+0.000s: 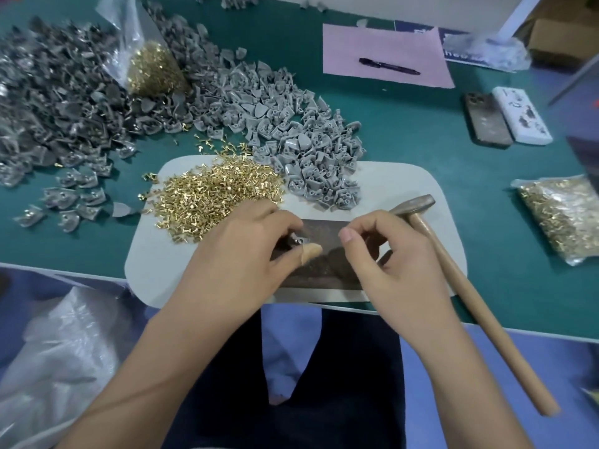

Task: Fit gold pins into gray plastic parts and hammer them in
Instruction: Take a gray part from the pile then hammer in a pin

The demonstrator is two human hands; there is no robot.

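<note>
No text, label, brand, number or sign can be read with certainty. White lettering is printed on a blue sheet (466, 53) that lies just beyond the far right corner of the pink paper (385, 55), but it is blurred and partly covered by crumpled plastic. Dark markings are seen on the white case (521, 115) to the right of and nearer than the pink paper; they cannot be deciphered.

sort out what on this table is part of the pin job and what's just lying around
Job: gold pins, gray plastic parts, hammer, metal block, part held by left hand, right hand.

Lying about: pen, pink paper, two phones.
</note>
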